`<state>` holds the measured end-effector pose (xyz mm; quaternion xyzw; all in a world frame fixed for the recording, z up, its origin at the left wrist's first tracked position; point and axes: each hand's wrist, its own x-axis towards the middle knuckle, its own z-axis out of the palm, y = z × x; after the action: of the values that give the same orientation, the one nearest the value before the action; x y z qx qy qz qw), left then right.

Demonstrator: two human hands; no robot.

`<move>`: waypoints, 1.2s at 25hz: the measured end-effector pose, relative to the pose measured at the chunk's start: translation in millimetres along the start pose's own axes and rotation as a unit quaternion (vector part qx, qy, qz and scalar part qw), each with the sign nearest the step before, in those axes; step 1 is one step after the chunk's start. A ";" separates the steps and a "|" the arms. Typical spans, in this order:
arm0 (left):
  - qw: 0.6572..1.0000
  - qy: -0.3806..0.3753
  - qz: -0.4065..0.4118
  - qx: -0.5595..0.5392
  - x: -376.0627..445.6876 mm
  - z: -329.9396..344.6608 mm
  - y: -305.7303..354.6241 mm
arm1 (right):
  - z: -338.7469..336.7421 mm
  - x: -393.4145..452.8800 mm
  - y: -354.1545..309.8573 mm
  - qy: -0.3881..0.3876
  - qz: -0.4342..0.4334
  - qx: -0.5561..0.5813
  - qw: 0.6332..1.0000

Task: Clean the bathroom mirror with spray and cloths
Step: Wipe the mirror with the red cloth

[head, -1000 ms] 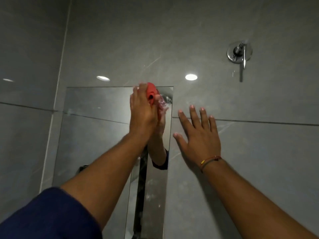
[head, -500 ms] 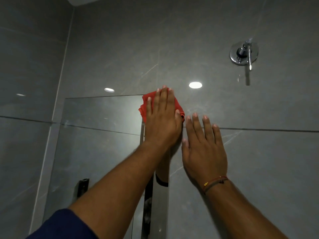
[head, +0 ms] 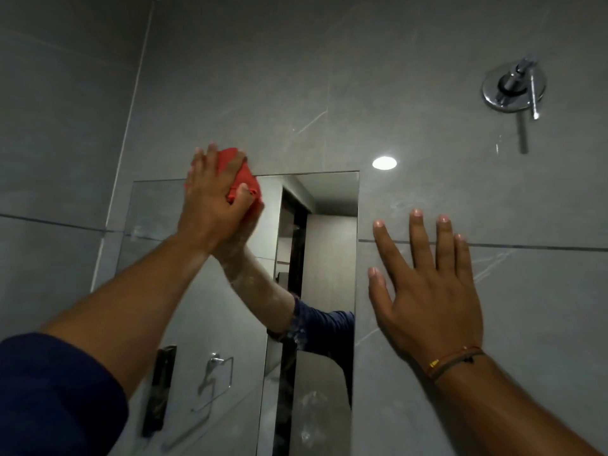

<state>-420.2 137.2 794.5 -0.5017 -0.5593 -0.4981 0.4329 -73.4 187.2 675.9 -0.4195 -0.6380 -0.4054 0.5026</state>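
Observation:
A frameless rectangular mirror [head: 329, 258] is set flat into the grey tiled wall. My left hand [head: 214, 205] presses a bunched red cloth [head: 241, 181] against the mirror's top edge, left of its middle; the cloth pokes out above and to the right of my fingers. The mirror shows the reflection of that arm and cloth. My right hand [head: 427, 291] lies flat on the wall tile just right of the mirror, fingers spread, holding nothing. No spray bottle is in view.
A chrome wall fitting [head: 513, 88] with a lever sticks out of the tile at the upper right. A round ceiling light glints on the tile [head: 384, 163]. The mirror reflects a towel ring [head: 217, 376] and a dark doorway [head: 292, 245].
My left hand with the red cloth has slid left along the mirror's top edge, away from the right corner. My right hand stays flat on the tile, now with fingers spread wider.

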 end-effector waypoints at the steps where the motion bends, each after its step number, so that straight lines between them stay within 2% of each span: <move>1: 0.999 0.007 -0.039 0.001 4.8 -4.0 -28.6 | 1.6 0.7 -1.6 0.004 -0.001 -0.003 1.000; 5: 0.988 0.017 -0.156 -0.009 12.6 -19.6 -112.8 | 3.7 -0.1 -2.8 0.017 -0.005 -0.003 1.000; 8: 0.958 0.040 -0.282 -0.035 -3.6 -19.0 -139.3 | 5.9 0.7 -2.7 0.025 -0.006 0.003 1.000; 11: 0.914 0.085 -0.393 -0.058 -29.6 -11.5 -116.3 | 8.1 -0.8 -2.7 0.042 -0.008 0.012 0.999; 13: 0.903 0.104 -0.412 -0.069 -34.1 -8.5 -70.2 | 11.2 1.4 -1.9 0.047 -0.013 0.013 0.999; 14: 0.909 0.113 -0.395 -0.070 -36.7 -5.1 -37.6 | 11.7 1.4 -1.3 0.046 -0.015 0.014 0.999; 16: 0.941 0.113 -0.308 -0.085 -42.1 2.8 38.6 | 12.6 -0.6 -1.0 0.051 -0.015 0.026 0.998; 19: 0.982 0.052 -0.151 -0.103 -63.3 17.5 137.9 | 11.8 -3.1 1.2 0.051 -0.017 0.033 0.998; 21: 0.995 0.017 -0.029 -0.097 -92.0 27.5 170.5 | 11.1 -3.9 5.5 0.049 -0.020 0.034 0.998; 24: 0.985 -0.028 0.166 -0.040 -128.6 41.3 166.8 | 12.1 -7.8 5.8 0.056 -0.021 0.033 0.998; 26: 0.970 -0.032 0.240 -0.018 -124.2 42.7 143.9 | 14.5 -12.1 5.0 0.043 -0.038 0.013 0.998; 28: 0.967 -0.038 0.252 -0.015 -110.1 39.0 112.9 | 13.9 -16.5 2.5 0.019 -0.059 -0.006 0.998; 30: 0.981 -0.030 0.187 -0.029 -98.7 36.8 67.9 | 12.7 -17.7 -0.4 0.008 -0.068 -0.016 0.998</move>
<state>-340.2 160.9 701.0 -0.6244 -0.4536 -0.4091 0.4868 -75.1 196.8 656.4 -0.3802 -0.6546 -0.4520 0.4718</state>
